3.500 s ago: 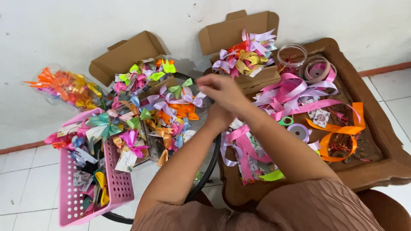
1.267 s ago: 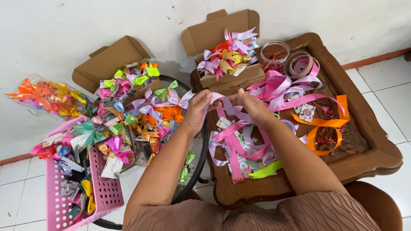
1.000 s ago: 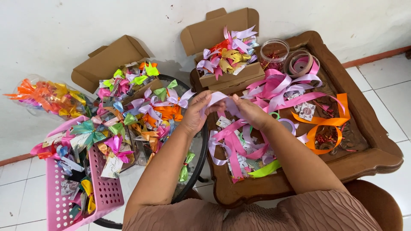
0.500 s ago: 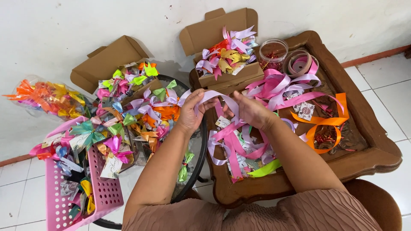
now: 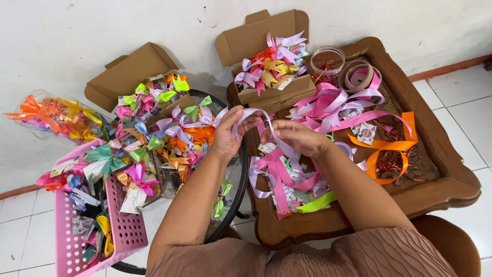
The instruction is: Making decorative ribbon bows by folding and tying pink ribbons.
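Both hands' fingers (image 5: 245, 124) hide how the lilac ribbon (image 5: 254, 114) folds.

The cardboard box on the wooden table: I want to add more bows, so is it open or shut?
Open. The cardboard box has its lid flap standing up behind it, and coloured bows are heaped above its rim.

Pink basket (image 5: 128, 233) partly beyond bottom edge

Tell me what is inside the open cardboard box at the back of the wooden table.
The brown cardboard box on the carved wooden table holds a heap of finished ribbon bows in lilac, pink, red and gold. Whatever lies beneath that heap, and the box floor, is covered.
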